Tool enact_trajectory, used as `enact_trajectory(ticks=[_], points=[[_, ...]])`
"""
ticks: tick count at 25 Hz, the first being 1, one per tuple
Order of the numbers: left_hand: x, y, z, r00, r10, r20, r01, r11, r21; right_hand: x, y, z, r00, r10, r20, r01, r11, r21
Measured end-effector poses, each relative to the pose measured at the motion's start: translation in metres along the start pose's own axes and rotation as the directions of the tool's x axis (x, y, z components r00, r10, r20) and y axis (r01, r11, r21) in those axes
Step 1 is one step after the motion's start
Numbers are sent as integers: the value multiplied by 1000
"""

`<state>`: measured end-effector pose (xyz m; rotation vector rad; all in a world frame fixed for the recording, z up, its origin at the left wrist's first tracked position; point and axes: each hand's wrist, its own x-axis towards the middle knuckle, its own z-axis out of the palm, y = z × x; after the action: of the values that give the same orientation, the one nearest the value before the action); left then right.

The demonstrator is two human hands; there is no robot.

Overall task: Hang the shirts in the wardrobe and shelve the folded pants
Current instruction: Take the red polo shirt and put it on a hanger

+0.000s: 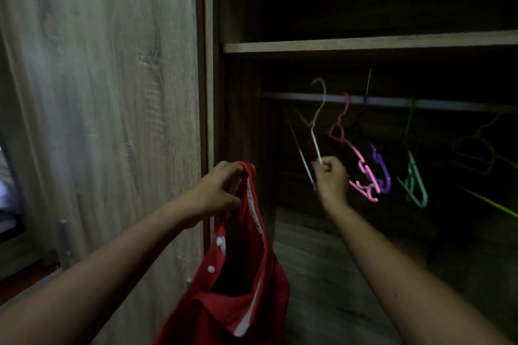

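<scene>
Left hand [221,190] pinches red shirt [241,288] (raised); right hand [330,176] grips white hanger [316,126].

We see four spare hangers on the rail [448,106]. The pink hanger [361,166] hooks over it and tilts, its lower end down to the right. The purple hanger [381,169] sits just beside it on the right, the two overlapping; we cannot tell if they touch. The green hanger [418,186] hangs apart, further right, turned almost edge-on. The yellow hanger [476,148] is dim, at the far right, and a brighter yellow-green bar slants below it. At the left edge we make out a pale bluish cloth [7,199], blurred, and under it a strip of reddish-brown floor [25,274].
</scene>
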<state>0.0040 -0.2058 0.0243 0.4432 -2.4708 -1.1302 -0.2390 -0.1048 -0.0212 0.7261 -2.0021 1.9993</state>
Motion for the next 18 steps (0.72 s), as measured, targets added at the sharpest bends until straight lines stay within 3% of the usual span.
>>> enact_trajectory(ticks=[2, 6, 10, 14, 16, 18], points=[[4, 1, 0, 1000, -6, 0, 6, 1000, 13, -14, 23, -2, 994, 45, 101, -45, 999, 2], [12, 0, 3, 998, -59, 0, 59, 998, 3, -27, 29, -23, 997, -32, 76, 33, 999, -18], [16, -2, 11, 975, -201, 94, 212, 968, -132, -68, -9, -60, 988, -124, 91, 96, 961, 260], [18, 6, 26, 956, -253, 145, 276, 947, -167, -92, -66, -84, 995, -83, 59, 16, 703, 711], [19, 11, 31, 955, -225, 194, 259, 950, -174, -96, -80, -75, 987, -131, 91, 10, 619, 785], [16, 16, 32, 964, -160, 215, 206, 955, -213, -101, -71, -59, 981, -143, 130, 1, 674, 739]])
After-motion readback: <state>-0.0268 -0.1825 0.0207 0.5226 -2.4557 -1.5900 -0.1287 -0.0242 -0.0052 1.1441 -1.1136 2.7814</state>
